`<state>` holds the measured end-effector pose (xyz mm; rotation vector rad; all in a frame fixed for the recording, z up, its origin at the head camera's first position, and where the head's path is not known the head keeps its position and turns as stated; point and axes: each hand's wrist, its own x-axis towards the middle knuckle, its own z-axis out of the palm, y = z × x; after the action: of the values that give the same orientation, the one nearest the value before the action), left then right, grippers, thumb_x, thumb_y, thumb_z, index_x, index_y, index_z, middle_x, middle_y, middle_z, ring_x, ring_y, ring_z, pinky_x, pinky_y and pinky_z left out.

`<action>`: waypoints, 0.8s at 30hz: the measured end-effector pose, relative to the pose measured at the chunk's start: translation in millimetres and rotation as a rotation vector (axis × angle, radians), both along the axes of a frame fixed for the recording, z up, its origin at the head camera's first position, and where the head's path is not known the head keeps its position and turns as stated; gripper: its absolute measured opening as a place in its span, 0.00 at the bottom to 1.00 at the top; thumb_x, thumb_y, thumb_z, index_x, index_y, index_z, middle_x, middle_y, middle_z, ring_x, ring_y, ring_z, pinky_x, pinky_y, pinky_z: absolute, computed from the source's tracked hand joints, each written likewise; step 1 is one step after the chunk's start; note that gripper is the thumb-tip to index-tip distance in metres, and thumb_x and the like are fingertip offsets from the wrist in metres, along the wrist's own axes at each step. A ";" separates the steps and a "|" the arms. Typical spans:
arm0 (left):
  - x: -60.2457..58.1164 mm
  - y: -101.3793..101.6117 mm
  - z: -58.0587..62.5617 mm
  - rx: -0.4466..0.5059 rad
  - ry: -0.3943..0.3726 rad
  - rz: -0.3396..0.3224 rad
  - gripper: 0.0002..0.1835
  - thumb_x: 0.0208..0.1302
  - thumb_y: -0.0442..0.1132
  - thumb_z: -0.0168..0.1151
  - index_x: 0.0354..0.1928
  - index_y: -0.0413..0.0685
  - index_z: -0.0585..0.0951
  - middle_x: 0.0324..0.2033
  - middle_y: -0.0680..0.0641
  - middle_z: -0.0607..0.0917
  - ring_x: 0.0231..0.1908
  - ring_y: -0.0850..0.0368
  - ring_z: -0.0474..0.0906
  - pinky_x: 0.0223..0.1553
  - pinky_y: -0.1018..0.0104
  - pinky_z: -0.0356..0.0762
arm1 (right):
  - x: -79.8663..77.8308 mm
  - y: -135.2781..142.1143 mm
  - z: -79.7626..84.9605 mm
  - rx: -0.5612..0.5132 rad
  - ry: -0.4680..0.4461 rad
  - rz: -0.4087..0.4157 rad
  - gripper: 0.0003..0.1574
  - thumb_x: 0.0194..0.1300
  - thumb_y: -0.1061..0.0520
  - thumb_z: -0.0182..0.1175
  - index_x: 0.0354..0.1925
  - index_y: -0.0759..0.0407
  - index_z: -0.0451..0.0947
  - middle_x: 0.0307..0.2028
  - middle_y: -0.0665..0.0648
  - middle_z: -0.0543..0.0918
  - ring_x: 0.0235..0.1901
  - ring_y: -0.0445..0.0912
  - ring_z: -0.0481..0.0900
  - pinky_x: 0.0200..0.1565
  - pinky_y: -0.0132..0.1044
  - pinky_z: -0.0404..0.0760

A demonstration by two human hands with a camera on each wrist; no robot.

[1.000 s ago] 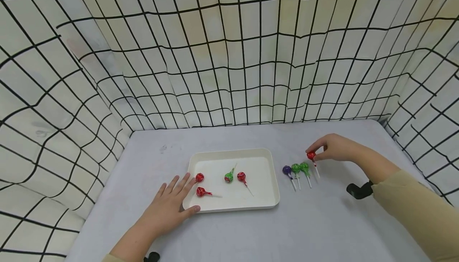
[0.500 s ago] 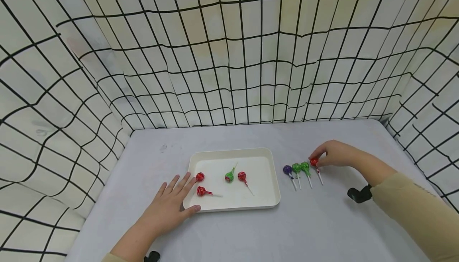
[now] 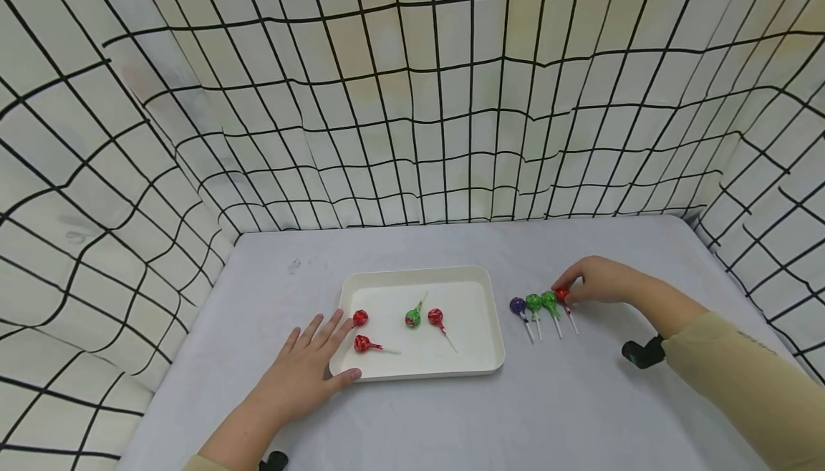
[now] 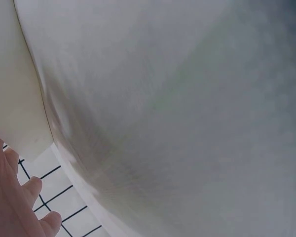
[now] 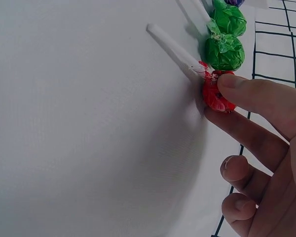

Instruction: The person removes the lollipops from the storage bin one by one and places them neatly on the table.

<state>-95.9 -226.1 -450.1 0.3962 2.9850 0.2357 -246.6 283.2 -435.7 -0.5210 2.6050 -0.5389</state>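
Note:
My right hand (image 3: 601,279) pinches the head of a red lollipop (image 5: 218,94) between thumb and forefinger, its stick pointing toward the near side. Beside it lie two green lollipops (image 5: 225,52) and a purple lollipop (image 3: 518,305), all in a row with their sticks the same way. My left hand (image 3: 308,362) lies with fingers spread over the left edge of a white tray (image 3: 422,372). Inside the tray are a green lollipop (image 3: 413,316) and three red ones, such as the red lollipop (image 3: 436,318) on the right.
A white cloth covers the table (image 3: 548,406). White curtains (image 3: 451,113) with a black grid pattern stand along the back and both sides. Dark camera mounts (image 3: 643,353) show at the wrists.
My right hand has come down and slightly nearer with the red lollipop, then shifted a little left, closing it up to the green one. The left hand stays in place.

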 end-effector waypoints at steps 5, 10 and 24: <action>-0.5 -0.5 -1.2 -0.007 0.003 -0.002 0.48 0.61 0.71 0.57 0.78 0.61 0.55 0.78 0.52 0.51 0.76 0.40 0.46 0.72 0.35 0.43 | 2.1 -0.1 0.1 -0.005 -0.002 0.007 0.17 0.59 0.55 0.70 0.49 0.48 0.88 0.47 0.54 0.85 0.49 0.54 0.78 0.52 0.55 0.78; -0.4 -0.5 -1.0 -0.003 0.005 -0.004 0.48 0.61 0.71 0.57 0.78 0.60 0.56 0.78 0.51 0.51 0.76 0.40 0.46 0.72 0.35 0.43 | 3.6 -0.2 1.1 -0.012 -0.021 0.003 0.18 0.59 0.54 0.71 0.50 0.49 0.87 0.47 0.54 0.84 0.42 0.49 0.77 0.45 0.47 0.81; -0.6 -0.5 -1.0 -0.007 0.000 0.001 0.49 0.60 0.71 0.57 0.78 0.60 0.56 0.78 0.51 0.51 0.76 0.40 0.45 0.72 0.35 0.43 | 1.5 -0.6 12.2 -0.018 -0.018 0.008 0.20 0.62 0.53 0.68 0.54 0.50 0.85 0.47 0.52 0.84 0.42 0.49 0.76 0.41 0.42 0.80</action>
<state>-96.5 -226.6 -451.1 0.3938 2.9853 0.2255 -245.1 282.6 -423.5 -0.5302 2.5821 -0.5624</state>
